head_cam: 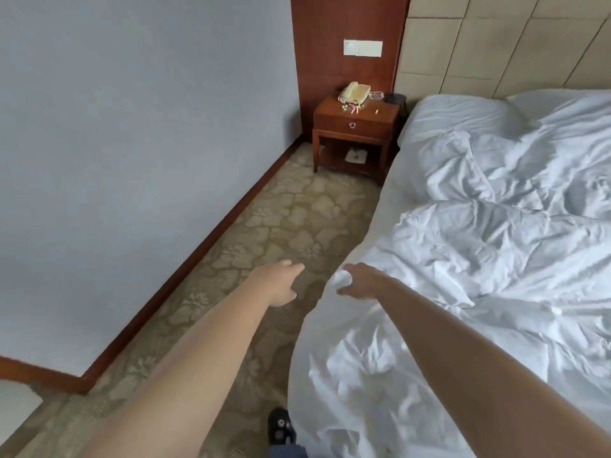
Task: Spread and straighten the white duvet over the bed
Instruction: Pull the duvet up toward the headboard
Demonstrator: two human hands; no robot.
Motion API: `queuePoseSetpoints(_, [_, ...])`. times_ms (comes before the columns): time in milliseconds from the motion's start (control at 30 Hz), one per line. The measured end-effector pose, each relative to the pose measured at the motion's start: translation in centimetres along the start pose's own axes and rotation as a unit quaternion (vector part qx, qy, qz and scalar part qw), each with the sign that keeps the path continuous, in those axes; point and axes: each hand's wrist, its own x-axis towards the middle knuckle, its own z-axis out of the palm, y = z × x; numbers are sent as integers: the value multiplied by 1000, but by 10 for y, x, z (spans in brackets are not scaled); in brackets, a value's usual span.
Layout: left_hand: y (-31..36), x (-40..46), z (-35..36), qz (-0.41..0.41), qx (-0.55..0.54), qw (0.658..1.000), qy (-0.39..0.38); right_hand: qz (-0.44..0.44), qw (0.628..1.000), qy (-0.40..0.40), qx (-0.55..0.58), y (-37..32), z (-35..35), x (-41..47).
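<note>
The white duvet (pixel 479 259) lies crumpled across the bed (pixel 391 186), bunched into thick folds toward the middle and hanging over the left side. My right hand (pixel 362 280) reaches forward and grips a fold of the duvet's left edge. To its left, my left hand (pixel 281 282) stretches out over the carpet with fingers relaxed, holding nothing and a short gap from the duvet edge. A white pillow (pixel 463 114) lies at the head of the bed, partly covered by the duvet.
A wooden nightstand (pixel 355 127) with a beige telephone (pixel 353 92) and small items stands by the headboard. Patterned carpet (pixel 264 233) forms a narrow aisle between the blue-grey wall (pixel 132 160) and the bed. My dark shoe (pixel 281 424) is beside the bed.
</note>
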Motion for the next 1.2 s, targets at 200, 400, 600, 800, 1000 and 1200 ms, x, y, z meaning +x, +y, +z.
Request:
queuePoseSetpoints(200, [-80, 115, -68, 48, 27, 998, -33, 60, 994, -10, 95, -48, -45, 116])
queuePoseSetpoints(400, [-109, 217, -118, 121, 38, 990, -69, 129, 986, 26, 105, -54, -98, 187])
queuePoseSetpoints(600, [-127, 334, -173, 215, 91, 971, -53, 210, 967, 58, 133, -48, -149, 248])
queuePoseSetpoints(800, [-115, 431, -246, 291, 120, 948, -43, 286, 941, 92, 159, -15, -208, 285])
queuePoseSetpoints(1000, [-51, 538, -295, 346, 129, 928, -39, 352, 915, 123, 154, 74, -260, 336])
queuePoseSetpoints(1200, [59, 665, -322, 335, 151, 927, -71, 374, 890, 149, 213, 208, -302, 412])
